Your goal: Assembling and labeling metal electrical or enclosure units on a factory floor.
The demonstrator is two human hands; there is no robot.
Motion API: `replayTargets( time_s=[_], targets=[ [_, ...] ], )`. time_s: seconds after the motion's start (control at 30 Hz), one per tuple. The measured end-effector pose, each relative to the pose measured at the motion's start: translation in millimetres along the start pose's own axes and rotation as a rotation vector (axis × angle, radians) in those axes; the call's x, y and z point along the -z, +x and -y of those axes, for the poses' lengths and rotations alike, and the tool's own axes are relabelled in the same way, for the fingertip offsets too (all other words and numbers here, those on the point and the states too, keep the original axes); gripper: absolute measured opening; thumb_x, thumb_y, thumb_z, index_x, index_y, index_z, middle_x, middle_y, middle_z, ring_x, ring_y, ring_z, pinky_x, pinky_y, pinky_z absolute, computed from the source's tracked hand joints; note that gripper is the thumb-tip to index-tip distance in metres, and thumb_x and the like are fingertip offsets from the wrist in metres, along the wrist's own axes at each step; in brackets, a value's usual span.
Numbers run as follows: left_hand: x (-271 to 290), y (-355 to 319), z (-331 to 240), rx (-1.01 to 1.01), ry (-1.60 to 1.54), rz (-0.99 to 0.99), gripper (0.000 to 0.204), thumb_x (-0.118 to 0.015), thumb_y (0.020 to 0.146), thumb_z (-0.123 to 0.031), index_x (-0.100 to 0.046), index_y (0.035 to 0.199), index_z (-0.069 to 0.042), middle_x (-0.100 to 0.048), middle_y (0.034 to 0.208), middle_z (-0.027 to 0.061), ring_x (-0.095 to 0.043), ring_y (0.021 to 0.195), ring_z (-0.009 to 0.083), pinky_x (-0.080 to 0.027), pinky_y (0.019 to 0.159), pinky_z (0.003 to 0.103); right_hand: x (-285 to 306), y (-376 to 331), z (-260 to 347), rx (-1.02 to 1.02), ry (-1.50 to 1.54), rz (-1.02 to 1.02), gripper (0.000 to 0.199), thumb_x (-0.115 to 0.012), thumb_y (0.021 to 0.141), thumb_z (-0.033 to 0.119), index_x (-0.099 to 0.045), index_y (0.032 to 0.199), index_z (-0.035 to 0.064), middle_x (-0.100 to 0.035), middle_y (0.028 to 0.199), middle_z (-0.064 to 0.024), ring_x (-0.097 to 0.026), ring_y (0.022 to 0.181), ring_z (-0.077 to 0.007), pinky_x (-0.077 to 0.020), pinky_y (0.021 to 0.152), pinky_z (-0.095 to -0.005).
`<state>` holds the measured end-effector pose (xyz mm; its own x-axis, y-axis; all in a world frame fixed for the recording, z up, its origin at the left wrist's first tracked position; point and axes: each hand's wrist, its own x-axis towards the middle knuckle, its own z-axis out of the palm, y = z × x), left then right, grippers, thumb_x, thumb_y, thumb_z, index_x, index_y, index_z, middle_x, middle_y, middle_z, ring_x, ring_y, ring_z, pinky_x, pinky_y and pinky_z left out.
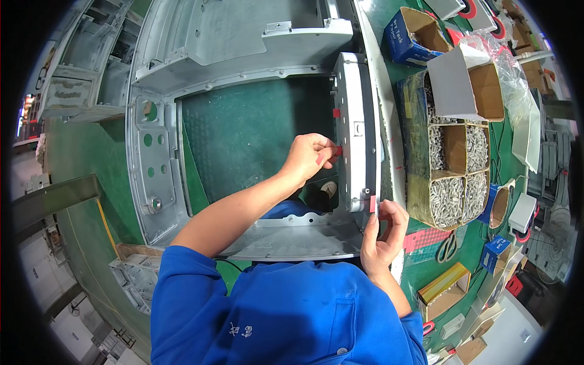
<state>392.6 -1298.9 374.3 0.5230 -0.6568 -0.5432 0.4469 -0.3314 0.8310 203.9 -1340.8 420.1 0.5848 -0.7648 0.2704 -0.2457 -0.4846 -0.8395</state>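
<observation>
A large grey metal housing (201,36) with a square opening lies in front of me. A narrow grey cover panel (354,109) stands along the opening's right edge. My left hand (309,157) reaches across the opening and pinches a small red tab (338,150) against the panel's inner side. Another red tab (336,112) sits higher on that side. My right hand (383,234) is at the panel's lower right corner, fingers curled on a pink tab (372,204) stuck there.
A sectioned cardboard box of silver screws (453,182) stands just right of the panel. Blue cartons (409,36), a plastic bag (505,67), scissors (449,246) and a sheet of red stickers (420,239) lie on the green bench. More grey housings (85,67) are at far left.
</observation>
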Motion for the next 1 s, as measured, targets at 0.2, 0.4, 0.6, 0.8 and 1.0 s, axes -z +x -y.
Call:
replayTargets(
  time_s=[0.2, 0.4, 0.6, 0.8, 1.0],
  targets=[
    [-0.9, -0.1, 0.6, 0.0, -0.004, -0.012, 0.011, -0.053, 0.075, -0.003, -0.055, 0.081, 0.006, -0.06, 0.073, 0.0103, -0.056, 0.061, 0.0126, -0.045, 0.054, 0.022, 0.2, -0.6, -0.5, -0.012, -0.001, -0.001, 0.031, -0.055, 0.073, -0.003, -0.046, 0.103, -0.0021, -0.047, 0.096, -0.0138, -0.047, 0.078, -0.0189, -0.0405, 0.064, -0.0263],
    [-0.9, -0.7, 0.6, 0.011, 0.002, -0.026, 0.012, -0.056, 0.074, -0.005, -0.056, 0.081, 0.006, -0.06, 0.073, 0.0101, -0.056, 0.061, 0.0121, -0.045, 0.054, 0.022, -0.3, -1.8, -0.9, -0.033, 0.004, -0.003, 0.032, -0.056, 0.072, -0.003, -0.046, 0.103, -0.0016, -0.047, 0.096, -0.0137, -0.048, 0.078, -0.0185, -0.0406, 0.065, -0.0259],
    [-1.9, -0.2, 3.1, -0.003, 0.026, -0.05, 0.013, -0.058, 0.074, -0.006, -0.057, 0.081, 0.006, -0.06, 0.072, 0.0102, -0.055, 0.059, 0.0116, -0.044, 0.053, 0.022, 0.2, -1.4, 0.7, -0.033, -0.016, 0.001, 0.032, -0.056, 0.072, -0.003, -0.047, 0.103, -0.0015, -0.047, 0.097, -0.0139, -0.048, 0.078, -0.0182, -0.0408, 0.065, -0.0257],
    [-2.2, -2.5, 1.1, 0.0, 0.011, -0.054, 0.014, -0.057, 0.074, -0.005, -0.056, 0.082, 0.006, -0.06, 0.073, 0.0109, -0.056, 0.06, 0.012, -0.045, 0.052, 0.022, -0.5, -2.1, 0.2, -0.031, -0.009, -0.005, 0.033, -0.055, 0.072, -0.004, -0.047, 0.103, -0.0017, -0.046, 0.097, -0.0138, -0.048, 0.078, -0.0181, -0.0407, 0.065, -0.0257],
    [-0.7, -0.5, 7.0, -0.013, -0.062, -0.049, 0.018, -0.058, 0.073, -0.004, -0.055, 0.086, 0.007, -0.06, 0.076, 0.0115, -0.057, 0.062, 0.0129, -0.046, 0.053, 0.022, -0.6, -2.1, 1.2, -0.049, 0.005, -0.013, 0.032, -0.055, 0.071, -0.005, -0.047, 0.102, -0.0019, -0.046, 0.098, -0.0133, -0.049, 0.078, -0.017, -0.041, 0.066, -0.0255]
  ],
)
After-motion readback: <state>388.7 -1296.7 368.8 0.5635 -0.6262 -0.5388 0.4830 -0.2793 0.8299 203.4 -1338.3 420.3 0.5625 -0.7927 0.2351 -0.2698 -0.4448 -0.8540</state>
